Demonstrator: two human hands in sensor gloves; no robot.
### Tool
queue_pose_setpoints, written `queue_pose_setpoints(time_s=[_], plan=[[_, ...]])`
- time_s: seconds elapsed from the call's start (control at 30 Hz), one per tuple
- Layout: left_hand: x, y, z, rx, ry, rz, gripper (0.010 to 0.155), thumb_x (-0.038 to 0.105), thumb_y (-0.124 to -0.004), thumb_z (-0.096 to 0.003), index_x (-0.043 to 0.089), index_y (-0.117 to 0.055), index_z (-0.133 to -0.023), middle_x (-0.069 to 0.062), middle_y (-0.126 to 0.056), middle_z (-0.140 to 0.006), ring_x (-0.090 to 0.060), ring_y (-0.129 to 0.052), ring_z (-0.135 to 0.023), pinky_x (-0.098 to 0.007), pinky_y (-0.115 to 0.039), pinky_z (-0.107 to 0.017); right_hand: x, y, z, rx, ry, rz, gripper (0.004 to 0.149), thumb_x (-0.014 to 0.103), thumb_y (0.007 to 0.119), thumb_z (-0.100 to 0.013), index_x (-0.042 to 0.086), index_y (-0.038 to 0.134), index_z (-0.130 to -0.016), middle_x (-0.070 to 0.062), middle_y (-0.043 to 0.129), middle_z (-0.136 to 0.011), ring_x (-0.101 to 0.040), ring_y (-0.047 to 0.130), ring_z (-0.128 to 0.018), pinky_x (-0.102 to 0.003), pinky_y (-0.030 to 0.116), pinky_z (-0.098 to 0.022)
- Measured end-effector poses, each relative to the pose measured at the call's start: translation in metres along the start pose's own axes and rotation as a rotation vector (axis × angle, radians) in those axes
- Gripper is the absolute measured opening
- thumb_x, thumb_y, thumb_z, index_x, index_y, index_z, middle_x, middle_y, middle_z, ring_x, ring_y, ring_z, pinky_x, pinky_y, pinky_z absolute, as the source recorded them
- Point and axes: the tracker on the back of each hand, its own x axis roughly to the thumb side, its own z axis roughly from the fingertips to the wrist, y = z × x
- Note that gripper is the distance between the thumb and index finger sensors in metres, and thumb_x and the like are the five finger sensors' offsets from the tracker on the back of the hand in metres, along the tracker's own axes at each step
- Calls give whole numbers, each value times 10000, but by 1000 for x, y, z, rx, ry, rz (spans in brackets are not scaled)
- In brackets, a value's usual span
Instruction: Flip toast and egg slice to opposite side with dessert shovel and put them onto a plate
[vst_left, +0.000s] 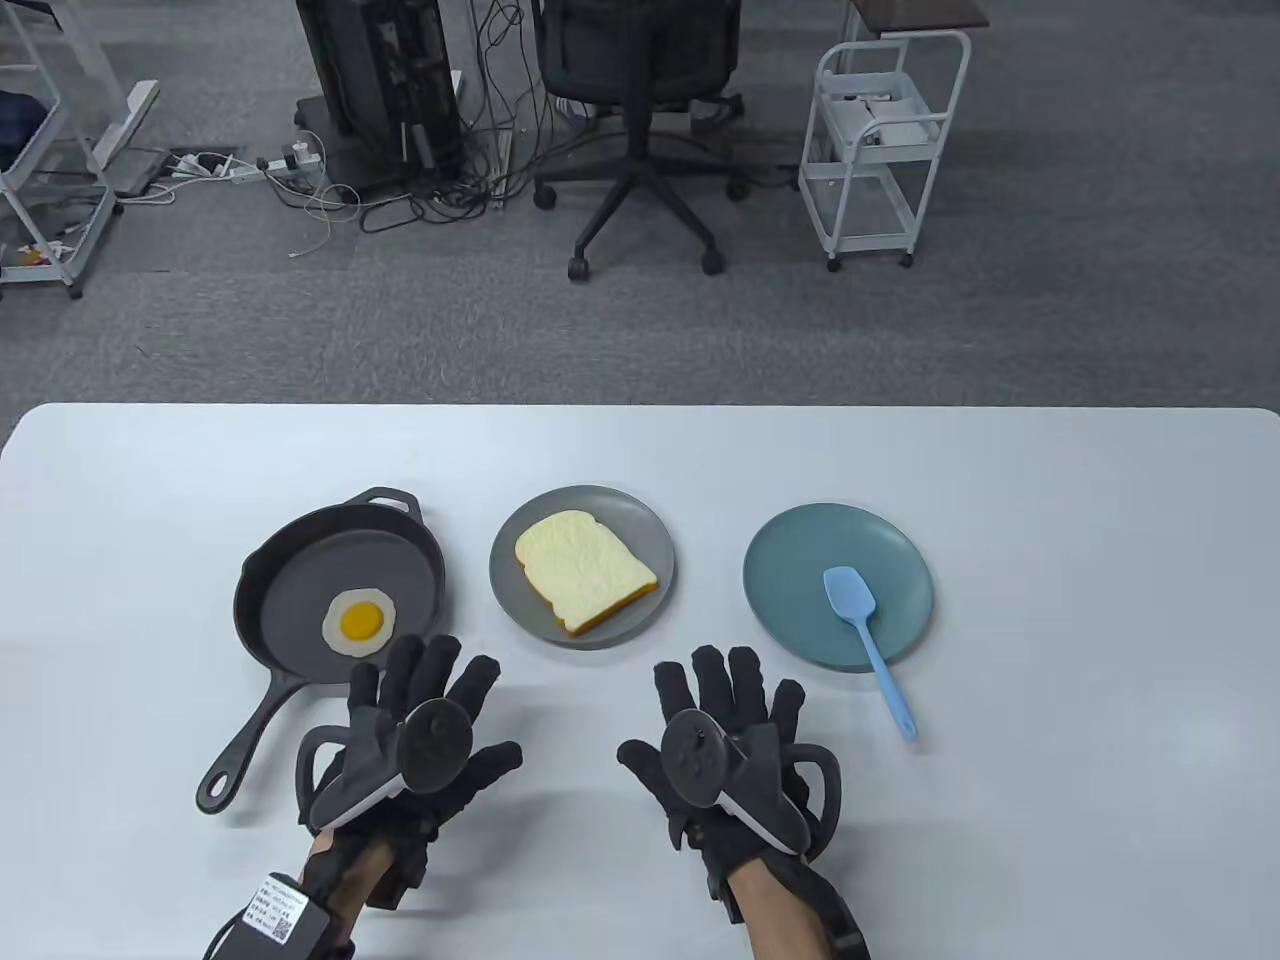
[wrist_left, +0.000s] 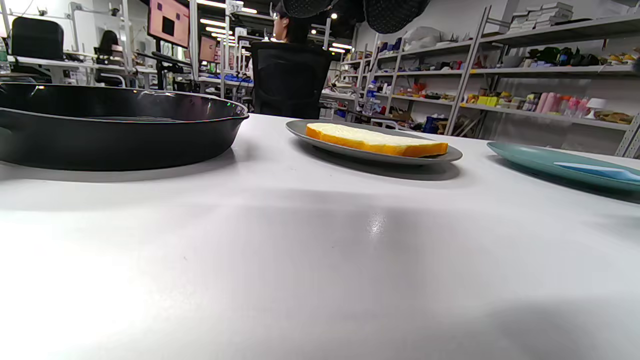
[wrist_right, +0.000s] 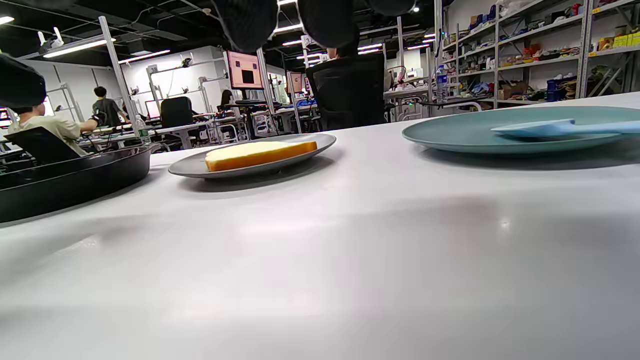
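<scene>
Hands flat, fingers spread – left hand (vst_left: 420, 725) at pan (vst_left: 300, 570) rim, right hand (vst_left: 725, 745) near spatula (vst_left: 868, 640).

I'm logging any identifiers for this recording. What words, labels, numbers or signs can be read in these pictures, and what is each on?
Nothing can be read for certain.
White label with a QR code on the box strapped to the left wrist: several printed lines, too small to read.
Monitors in the background: pink screens with a dark square, no legible text.
Shelf goods: packaging too blurred to read.
</scene>
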Motion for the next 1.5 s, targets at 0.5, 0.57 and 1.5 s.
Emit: queue_pose_setpoints(time_s=[0.5, 0.57, 1.5], plan=[[-19, 9, 0, 29, 71, 47, 927, 792, -512, -310, 388, -320, -1122, -71, -245, -1253, -438, -220, -1164, -688, -223, -795, 0, 1, -1, 25, 9, -4, 864, 739, 577, -392, 282, 506, -1122, -109, 461, -1273, -433, 349, -1145, -734, 292, -724], [-29, 11, 0, 30, 109, 70, 930, 791, -520, -311, 389, -309, -1122, -71, -238, -1253, -434, -210, -1166, -689, -214, -796, -1, 1, 0, 24, 11, -8, 864, 738, 578, -394, 280, 505, -1122, -109, 459, -1273, -434, 349, -1145, -733, 293, -725], [-164, -37, -3, -108, 860, 88, 702, 515, -819, -376, 293, -639, -1017, -46, -798, -955, -288, -887, -771, -501, -677, -705, 1, -1, 3, 56, 5, -28, 875, 738, 576, -398, 259, 498, -1127, -139, 428, -1273, -441, 330, -1142, -732, 300, -722]])
